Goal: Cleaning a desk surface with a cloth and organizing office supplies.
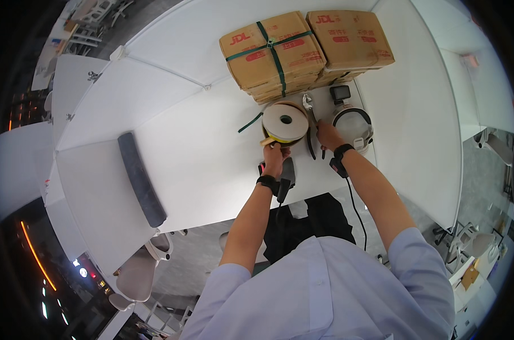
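My left hand (275, 156) is at the lower left rim of a round stack of tape rolls with a white disc-shaped roll (285, 122) on top, its fingers at a tan wooden-looking piece (267, 141); its grip is partly hidden. My right hand (328, 135) is closed around a metal hand tool with an adjustable-looking head (308, 102), lying just right of the rolls. A dark curved handle (311, 146) shows between the two hands. Green strapping (250, 122) sticks out left of the rolls. A grey and black object (288, 171) lies under my left wrist.
Two stacks of cardboard boxes (278, 55) (351, 40) stand at the back, the left one bound with green strap. A clear round item with a black band (354, 123) and a small black device (340, 93) lie at right. A dark grey roll (142, 179) lies at left; white panels enclose the table.
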A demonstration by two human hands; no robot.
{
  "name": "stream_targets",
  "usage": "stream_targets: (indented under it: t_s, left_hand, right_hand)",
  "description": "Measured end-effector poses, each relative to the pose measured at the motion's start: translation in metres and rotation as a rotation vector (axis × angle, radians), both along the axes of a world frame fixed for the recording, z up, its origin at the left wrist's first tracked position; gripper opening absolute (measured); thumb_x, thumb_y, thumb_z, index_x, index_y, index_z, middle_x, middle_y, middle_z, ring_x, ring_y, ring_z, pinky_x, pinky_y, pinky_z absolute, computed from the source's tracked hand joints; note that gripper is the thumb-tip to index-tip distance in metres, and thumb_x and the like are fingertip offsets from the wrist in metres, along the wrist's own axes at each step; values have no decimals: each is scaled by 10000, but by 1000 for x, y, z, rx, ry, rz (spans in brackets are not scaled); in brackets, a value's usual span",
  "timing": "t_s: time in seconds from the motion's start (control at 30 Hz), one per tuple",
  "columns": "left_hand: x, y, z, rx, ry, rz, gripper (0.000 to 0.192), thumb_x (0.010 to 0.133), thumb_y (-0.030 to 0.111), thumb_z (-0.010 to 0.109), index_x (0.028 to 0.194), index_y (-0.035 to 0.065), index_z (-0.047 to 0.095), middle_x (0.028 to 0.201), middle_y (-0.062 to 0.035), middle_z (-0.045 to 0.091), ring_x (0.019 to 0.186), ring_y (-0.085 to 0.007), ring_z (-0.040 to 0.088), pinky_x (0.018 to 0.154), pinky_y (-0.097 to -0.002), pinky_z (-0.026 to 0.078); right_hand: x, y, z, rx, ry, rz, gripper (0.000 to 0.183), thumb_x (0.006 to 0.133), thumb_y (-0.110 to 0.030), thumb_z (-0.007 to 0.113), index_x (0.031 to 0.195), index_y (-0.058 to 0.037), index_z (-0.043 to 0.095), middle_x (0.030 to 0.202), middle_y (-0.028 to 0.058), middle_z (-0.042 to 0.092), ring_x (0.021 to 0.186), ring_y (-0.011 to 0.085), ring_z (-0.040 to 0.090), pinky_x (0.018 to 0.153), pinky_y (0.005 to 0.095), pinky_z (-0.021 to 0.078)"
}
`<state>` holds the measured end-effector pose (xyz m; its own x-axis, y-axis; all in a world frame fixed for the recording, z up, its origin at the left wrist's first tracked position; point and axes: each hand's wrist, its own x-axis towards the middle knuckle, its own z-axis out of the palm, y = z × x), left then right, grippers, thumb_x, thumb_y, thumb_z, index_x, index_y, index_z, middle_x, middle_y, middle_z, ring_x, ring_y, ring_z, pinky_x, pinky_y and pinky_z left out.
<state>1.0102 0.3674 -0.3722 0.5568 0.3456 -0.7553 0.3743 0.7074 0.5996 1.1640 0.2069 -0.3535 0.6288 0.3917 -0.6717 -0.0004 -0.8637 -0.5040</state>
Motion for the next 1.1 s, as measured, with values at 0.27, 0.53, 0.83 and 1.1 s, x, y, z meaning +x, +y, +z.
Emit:
stream_targets:
  t_s: [0.27,0.53,0.83,1.1]
  left_hand:
    - [16,-20,-12,11,-4,34,154,979,91,436,1072,-9,507,820,-119,634,678,-198,631,611,-306,525]
    - [-40,-18,15,696,137,-425,230,952,110,562,1161,17,585,946,-141,660,851,-246,662,745,-351,540]
    - [-108,-34,2,1389,156,-908,807,810,410,720,1490,124,395,1602,-178,213,1476,-429,158,1167,-545,226]
    - [-138,26,-8,1521,39,-1088,623,905,305,629,1480,182,422,1594,-70,284,1474,-328,228,1174,-489,243]
  right_hand:
    - [14,-3,-35,-142,-111,247,211,915,-27,539,1058,127,540,923,283,661,778,371,706,614,390,600]
    - [24,-13,-56,-136,-370,623,267,898,-142,585,1017,96,609,947,295,674,847,377,712,708,456,589]
    - [-30,-19,11,-73,312,113,444,958,-307,526,830,117,553,604,170,598,474,286,661,397,361,525]
    - [-113,21,-22,200,-2,89,179,902,-146,612,1019,-17,570,976,160,661,884,336,685,779,396,548]
